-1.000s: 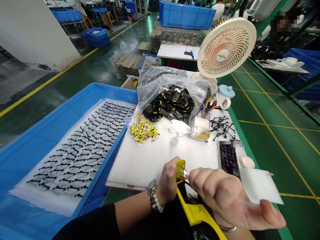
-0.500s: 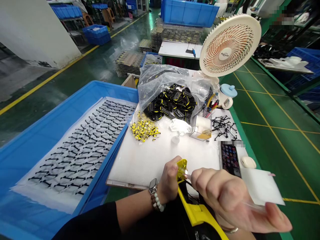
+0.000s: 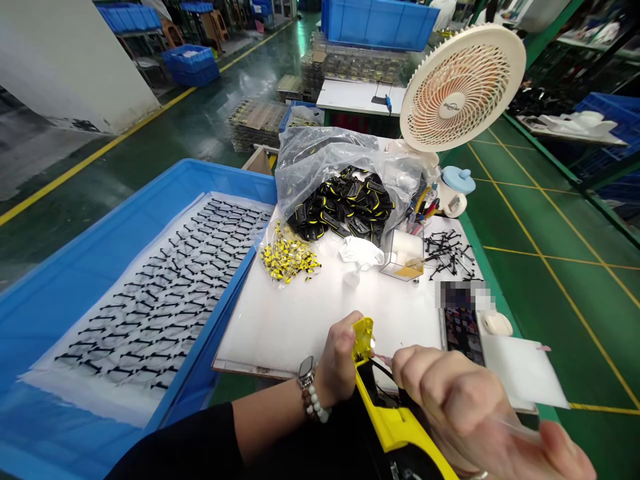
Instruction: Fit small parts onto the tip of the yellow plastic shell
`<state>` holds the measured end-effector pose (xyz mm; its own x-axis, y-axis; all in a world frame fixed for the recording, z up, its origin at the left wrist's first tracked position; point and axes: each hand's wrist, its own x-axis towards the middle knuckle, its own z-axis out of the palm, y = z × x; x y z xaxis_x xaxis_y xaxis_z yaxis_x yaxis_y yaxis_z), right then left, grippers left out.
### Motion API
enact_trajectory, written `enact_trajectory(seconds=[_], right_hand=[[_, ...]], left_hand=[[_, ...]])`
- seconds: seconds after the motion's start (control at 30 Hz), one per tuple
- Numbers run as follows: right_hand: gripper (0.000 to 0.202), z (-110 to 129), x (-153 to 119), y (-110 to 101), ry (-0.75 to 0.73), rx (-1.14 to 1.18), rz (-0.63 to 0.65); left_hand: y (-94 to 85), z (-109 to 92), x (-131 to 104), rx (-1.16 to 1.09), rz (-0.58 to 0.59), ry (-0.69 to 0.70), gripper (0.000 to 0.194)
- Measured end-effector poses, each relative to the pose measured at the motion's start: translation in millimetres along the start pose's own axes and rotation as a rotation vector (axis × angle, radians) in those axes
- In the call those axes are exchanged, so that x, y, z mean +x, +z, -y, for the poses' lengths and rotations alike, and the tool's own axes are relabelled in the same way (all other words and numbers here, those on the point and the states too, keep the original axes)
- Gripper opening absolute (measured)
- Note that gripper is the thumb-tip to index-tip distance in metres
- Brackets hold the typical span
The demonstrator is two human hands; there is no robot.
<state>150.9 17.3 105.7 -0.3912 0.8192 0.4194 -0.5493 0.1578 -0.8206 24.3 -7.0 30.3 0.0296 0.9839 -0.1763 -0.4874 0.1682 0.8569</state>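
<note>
My left hand (image 3: 343, 357), wearing a watch (image 3: 307, 369) and a bead bracelet, is closed around the upper end of a yellow-and-black plastic body (image 3: 400, 430). Its yellow end plate (image 3: 363, 339) sticks up beside my thumb. The lower end runs down toward my lap and out of the frame. My right hand (image 3: 460, 393) is a fist around a thin tool with a clear handle (image 3: 517, 427), mostly hidden by the fingers. The tool's tip is close to the inner side of the end plate; whether it touches I cannot tell.
On the white table (image 3: 285, 320) lie small yellow-black parts (image 3: 290, 260), a bag of black-yellow pieces (image 3: 345, 207), a clear box (image 3: 404, 257), black rods (image 3: 447, 253) and a phone (image 3: 463, 327). A blue bin (image 3: 115, 233) stands left; a fan (image 3: 460, 90) stands behind.
My right fist has shifted slightly right and down, drawing back a little from the yellow end plate. My left hand and the plastic body stay almost in place.
</note>
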Motion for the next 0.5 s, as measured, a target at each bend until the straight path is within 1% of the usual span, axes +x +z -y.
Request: enact_trajectory(seconds=[0.2,0.37,0.5], right_hand=[[0.051,-1.0,-2.8,-0.8,0.009,0.031,-0.018],[0.05,-0.9,2.7,4.1,0.011,0.118,0.047],[0.047,1.1,7.0,5.9,0.029,0.159,0.042]], left_hand=[[-0.5,0.2,0.7,0.008,-0.005,0.015,0.056],[-0.5,1.4,2.0,0.016,-0.007,0.03,0.056],[-1.1,2.8,1.5,0.013,0.002,0.03,0.055]])
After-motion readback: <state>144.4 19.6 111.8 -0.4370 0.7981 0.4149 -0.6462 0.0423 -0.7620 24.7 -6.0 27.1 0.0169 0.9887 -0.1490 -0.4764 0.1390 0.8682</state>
